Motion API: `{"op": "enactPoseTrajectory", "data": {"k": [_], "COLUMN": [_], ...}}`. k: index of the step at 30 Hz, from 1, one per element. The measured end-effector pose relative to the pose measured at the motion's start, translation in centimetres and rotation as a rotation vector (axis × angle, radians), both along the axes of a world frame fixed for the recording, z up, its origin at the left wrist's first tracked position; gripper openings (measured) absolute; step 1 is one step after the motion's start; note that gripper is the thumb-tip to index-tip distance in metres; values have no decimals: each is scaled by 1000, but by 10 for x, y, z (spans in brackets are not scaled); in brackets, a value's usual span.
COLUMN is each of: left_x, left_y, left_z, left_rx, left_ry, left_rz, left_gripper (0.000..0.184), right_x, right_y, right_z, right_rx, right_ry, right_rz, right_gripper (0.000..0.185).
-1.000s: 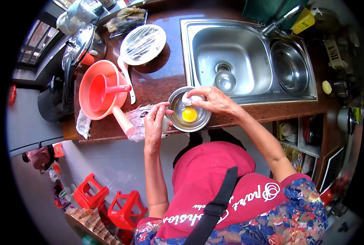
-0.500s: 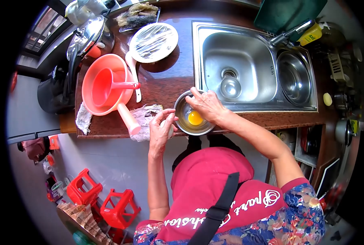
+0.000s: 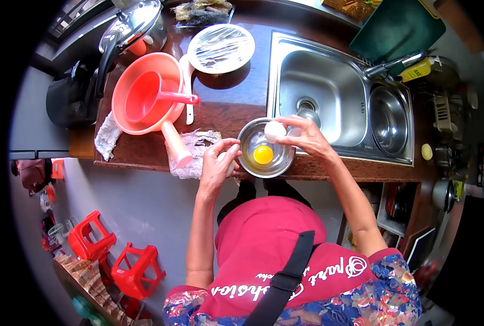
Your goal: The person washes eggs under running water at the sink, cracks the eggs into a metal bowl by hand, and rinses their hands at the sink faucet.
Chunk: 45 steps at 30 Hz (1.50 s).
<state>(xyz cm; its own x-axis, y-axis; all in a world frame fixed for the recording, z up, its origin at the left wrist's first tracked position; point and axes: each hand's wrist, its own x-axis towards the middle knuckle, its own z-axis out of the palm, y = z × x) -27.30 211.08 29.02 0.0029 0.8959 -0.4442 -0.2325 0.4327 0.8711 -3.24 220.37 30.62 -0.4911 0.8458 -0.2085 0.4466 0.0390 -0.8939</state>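
Note:
A steel bowl [image 3: 285,164] stands near the counter's front edge, with a raw egg yolk [image 3: 263,155] in it. My right hand [image 3: 306,137] pinches a white eggshell [image 3: 275,131] over the bowl's far side. To the bowl's left, my left hand [image 3: 217,165] is curled round a pale shell piece [image 3: 227,162], partly hidden by the fingers. The left fingertips are close to the bowl's rim. A crumpled cloth [image 3: 190,163] lies beside my left hand.
Pink basin [image 3: 123,103] with a dipper [image 3: 144,98] at left; film-covered bowl [image 3: 221,48] and white spoon [image 3: 188,87] behind. Steel sink [image 3: 323,92] with tap [image 3: 394,64] at right. Pressure cooker [image 3: 139,27] at back left. Red stools [image 3: 137,270] on the floor.
My right hand has lifted back from over the bowl, and the eggshell between its fingers now shows. My left hand stays beside the bowl. The view has shifted.

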Motion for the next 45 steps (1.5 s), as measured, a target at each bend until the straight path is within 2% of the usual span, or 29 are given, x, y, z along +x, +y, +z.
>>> {"op": "enactPoseTrajectory", "data": {"k": [2,5,8,12,16,19,20,21,22,25,29,31,32,35,36,37,38,39,43,45], "left_x": [0,1,2,3,3,2,3,3,3,2,2,2,3,4,5,6,6,5,2,3], "left_y": [1,2,2,0,-4,-5,-6,-7,-5,-6,-8,-8,-9,-8,-8,-8,-7,-6,-8,-8], "left_z": [-6,-6,-2,-3,-5,-5,-5,-4,-2,0,-3,-1,0,0,0,-1,-1,0,-2,-8], "left_rx": [12,16,6,18,28,27,24,24,28,-10,6,9,11,13,17,21,28,29,-8,-8], "left_ry": [-17,-25,-22,-7,6,10,7,6,6,26,0,2,2,11,19,26,35,37,51,57], "left_rz": [-9,-28,-38,-50,-45,-42,-45,-52,-59,-46,-50,-55,-59,-69,-76,-85,-94,-102,-99,-117], "left_gripper": [26,27,27,27,28,28,27,27,27,28,28,28,28,27,27,27,26,26,27,26], "right_x": [3,6,2,-3,-10,-20,-18,-13,-15,-19,-15,-17,-15,-19,-24,-21,-17,-24,-15,-9], "right_y": [-8,-14,-17,-21,-38,-42,-35,-32,-40,-43,-37,-47,-49,-52,-47,-40,-42,-47,-51,-47], "right_z": [5,10,39,82,120,83,53,18,10,19,66,108,114,102,74,45,12,8,16,25], "right_rx": [-131,-198,-223,7,319,530,509,419,392,464,514,429,524,579,607,572,222,292,236,208], "right_ry": [105,78,121,280,288,244,17,-67,-81,-35,175,289,334,331,241,32,-70,-110,-40,87], "right_rz": [-72,-131,-147,-146,-227,-248,-112,29,-26,-129,-216,-326,-325,-327,-306,-157,-144,-215,-287,-284], "right_gripper": [54,54,52,48,47,45,44,44,45,47,48,50,52,54,48,43,43,43,42,42]}}
